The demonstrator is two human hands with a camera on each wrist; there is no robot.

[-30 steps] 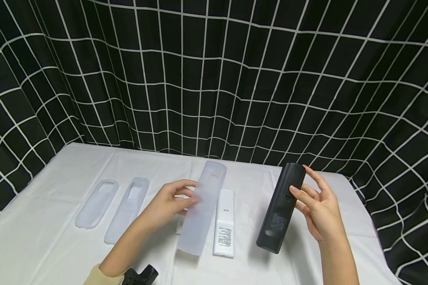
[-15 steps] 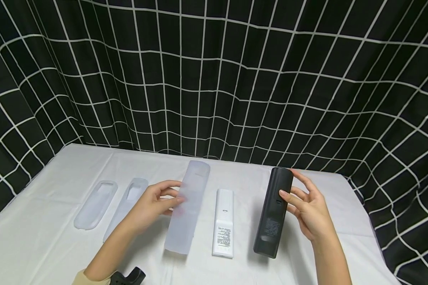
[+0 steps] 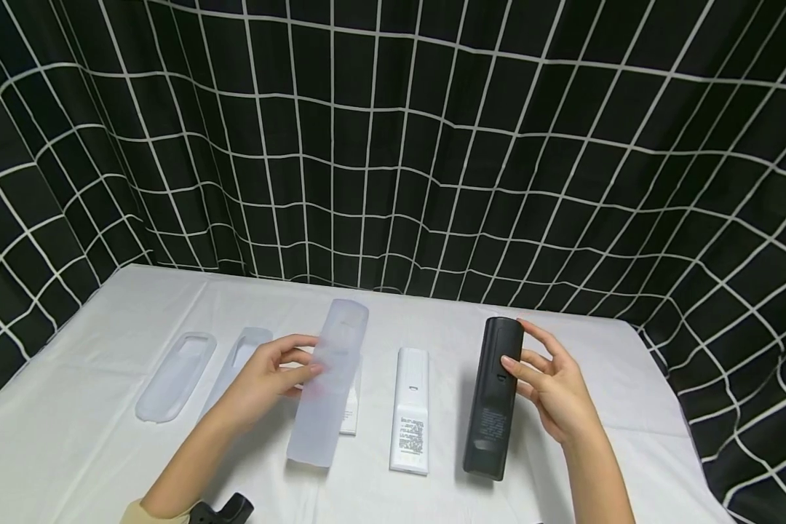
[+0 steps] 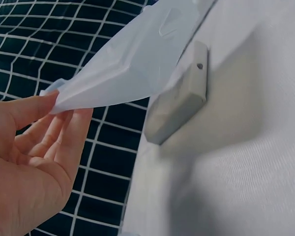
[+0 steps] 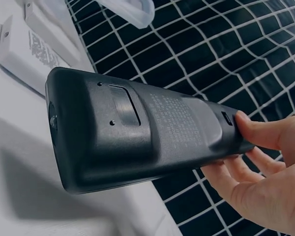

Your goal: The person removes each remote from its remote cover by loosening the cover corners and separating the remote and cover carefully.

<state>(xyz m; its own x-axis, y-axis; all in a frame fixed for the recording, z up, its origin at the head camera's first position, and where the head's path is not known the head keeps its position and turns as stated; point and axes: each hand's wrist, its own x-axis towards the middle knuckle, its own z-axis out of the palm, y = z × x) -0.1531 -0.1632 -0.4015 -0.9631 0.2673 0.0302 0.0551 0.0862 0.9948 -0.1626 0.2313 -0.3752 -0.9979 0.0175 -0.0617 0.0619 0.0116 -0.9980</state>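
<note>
My left hand (image 3: pixel 268 382) pinches the left edge of a long translucent remote cover (image 3: pixel 330 389), which is raised above the table and tilted. In the left wrist view the cover (image 4: pixel 132 61) hangs limp from thumb and fingers. My right hand (image 3: pixel 553 389) grips a black remote control (image 3: pixel 493 400) near its upper end, its labelled back towards me. The right wrist view shows the lower end of this remote (image 5: pixel 113 130) clear of the table. Between the hands a white remote control (image 3: pixel 410 407) lies face down. Another white remote (image 3: pixel 351 415) is mostly hidden behind the raised cover.
Two more translucent covers lie at the left: a rounded one (image 3: pixel 177 377) and a longer one (image 3: pixel 249 349) partly behind my left hand. A white cloth (image 3: pixel 105 349) covers the table. Black curtain with a white grid (image 3: pixel 393 145) hangs behind and at both sides.
My left hand has carried the cover left, and a white remote now shows at its right edge. The black remote has shifted left and slightly down with my right hand, standing more upright.
</note>
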